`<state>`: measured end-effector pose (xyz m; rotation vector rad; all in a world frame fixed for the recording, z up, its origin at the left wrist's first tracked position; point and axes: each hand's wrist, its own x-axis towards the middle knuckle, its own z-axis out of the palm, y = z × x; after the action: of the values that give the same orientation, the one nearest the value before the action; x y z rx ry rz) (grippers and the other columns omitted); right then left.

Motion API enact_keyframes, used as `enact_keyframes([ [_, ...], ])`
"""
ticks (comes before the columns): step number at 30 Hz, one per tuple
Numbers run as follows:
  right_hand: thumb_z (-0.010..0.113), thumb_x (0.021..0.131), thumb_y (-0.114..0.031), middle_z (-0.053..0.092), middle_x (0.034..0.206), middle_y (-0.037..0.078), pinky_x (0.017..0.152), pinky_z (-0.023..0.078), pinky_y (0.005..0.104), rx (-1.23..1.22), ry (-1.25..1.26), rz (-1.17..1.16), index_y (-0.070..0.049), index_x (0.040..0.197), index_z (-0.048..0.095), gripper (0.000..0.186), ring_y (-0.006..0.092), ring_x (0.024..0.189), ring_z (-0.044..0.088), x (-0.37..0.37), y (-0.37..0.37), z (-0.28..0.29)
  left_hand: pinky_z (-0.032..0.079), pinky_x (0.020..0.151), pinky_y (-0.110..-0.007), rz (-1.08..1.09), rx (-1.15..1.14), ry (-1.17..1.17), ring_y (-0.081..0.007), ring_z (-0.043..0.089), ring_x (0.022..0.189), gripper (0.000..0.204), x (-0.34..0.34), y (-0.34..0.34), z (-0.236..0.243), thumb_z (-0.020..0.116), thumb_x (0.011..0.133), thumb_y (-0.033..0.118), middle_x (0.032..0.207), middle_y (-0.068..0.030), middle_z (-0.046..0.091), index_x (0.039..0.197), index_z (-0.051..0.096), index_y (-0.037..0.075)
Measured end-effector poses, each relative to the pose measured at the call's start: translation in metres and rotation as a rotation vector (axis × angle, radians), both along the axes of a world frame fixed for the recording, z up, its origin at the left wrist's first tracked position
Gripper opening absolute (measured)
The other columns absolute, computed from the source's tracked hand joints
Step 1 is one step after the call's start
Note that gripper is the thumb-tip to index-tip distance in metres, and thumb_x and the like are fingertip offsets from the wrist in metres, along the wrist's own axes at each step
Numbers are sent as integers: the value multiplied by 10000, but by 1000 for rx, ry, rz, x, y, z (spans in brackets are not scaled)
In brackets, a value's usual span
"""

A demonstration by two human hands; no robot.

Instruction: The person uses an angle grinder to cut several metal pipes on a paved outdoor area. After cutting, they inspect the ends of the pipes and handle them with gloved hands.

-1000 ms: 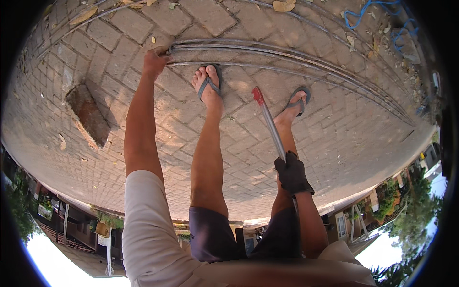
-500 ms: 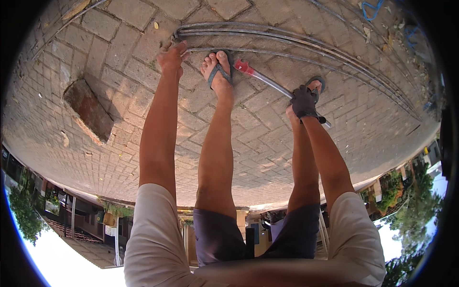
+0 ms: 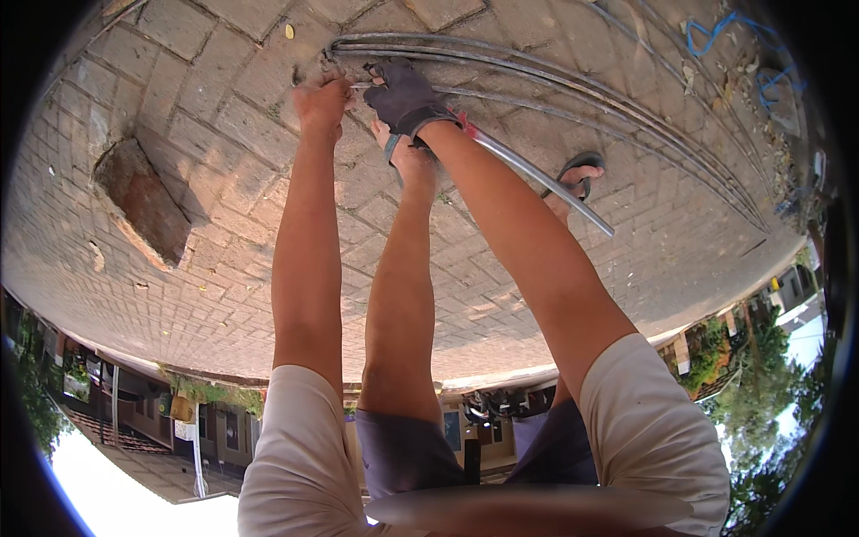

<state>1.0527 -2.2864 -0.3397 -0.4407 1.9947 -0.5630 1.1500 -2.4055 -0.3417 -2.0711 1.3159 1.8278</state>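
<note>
Several long, thin metal rods (image 3: 537,64) curve across the paving from upper left to right. My bare left hand (image 3: 324,106) is closed round the left end of the nearest rod (image 3: 510,100). Just right of it, my right hand (image 3: 404,97), in a dark glove with bare fingertips, curls over the same rod; its palm side is hidden. A silver tubular tool (image 3: 546,182) with a red end slants down to the right beneath my right forearm, out of both hands. That forearm partly covers the red end.
A broken brick block (image 3: 143,204) sits on the brick paving (image 3: 242,237) to the left. My sandalled left foot (image 3: 407,152) is close below my hands, my right foot (image 3: 580,175) further right. Blue string (image 3: 716,31) and debris lie at the upper right.
My right hand has let go of the silver tool and moved left to the rod beside my left hand. The tool's right end stays near my right foot. My left hand has barely moved.
</note>
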Motion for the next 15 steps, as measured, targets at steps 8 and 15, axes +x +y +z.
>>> enact_keyframes([
  [8, 658, 932, -103, 689, 847, -12, 567, 507, 245, -283, -1107, -743, -105, 1215, 739, 294, 88, 684, 612, 34, -15, -32, 597, 744, -309, -177, 224, 123, -155, 689, 818, 327, 19, -39, 22, 676, 947, 6, 989, -92, 728, 1265, 654, -69],
  [15, 630, 939, -156, 744, 937, 106, 703, 581, 363, -303, 304, 688, -125, 1056, 753, 172, 238, 766, 703, -2, -28, -60, 596, 695, -323, -207, 98, 59, -165, 711, 826, 291, 30, -28, 22, 691, 929, 9, 976, -89, 746, 1216, 699, -36],
])
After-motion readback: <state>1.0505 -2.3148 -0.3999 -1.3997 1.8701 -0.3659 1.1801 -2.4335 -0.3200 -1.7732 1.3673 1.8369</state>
